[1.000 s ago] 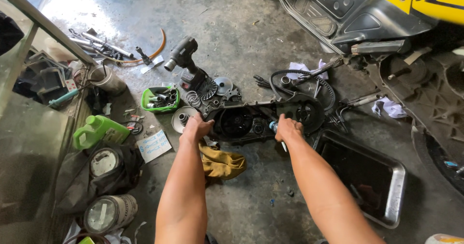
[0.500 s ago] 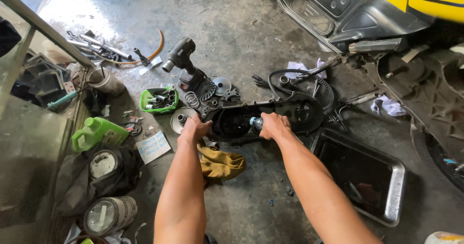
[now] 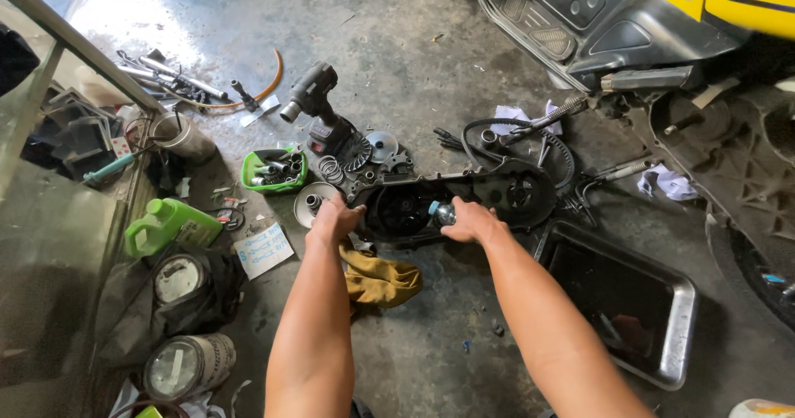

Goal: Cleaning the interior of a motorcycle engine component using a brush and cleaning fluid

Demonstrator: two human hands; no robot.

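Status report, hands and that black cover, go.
Left hand gripping black engine cover edge. Right hand holds small metal part over it. Nothing blocking.

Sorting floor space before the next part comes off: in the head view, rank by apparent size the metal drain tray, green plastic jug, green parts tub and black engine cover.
1. Metal drain tray
2. Black engine cover, partly hidden by hands
3. Green plastic jug
4. Green parts tub, close to the jug

We see a matt black, grimy cast-metal engine cover (image 3: 451,203) on the rough grey concrete floor (image 3: 397,45). At its six o'clock lies a soft, crumpled mustard-yellow cloth rag (image 3: 377,279). At its four o'clock sits a dull steel tray (image 3: 675,343) with brushed rims. At nine o'clock, a glossy green plastic bottle (image 3: 166,223); at eleven, a matt black plastic power tool (image 3: 319,108). The yellow scooter panel (image 3: 745,4) at two o'clock looks glossy.
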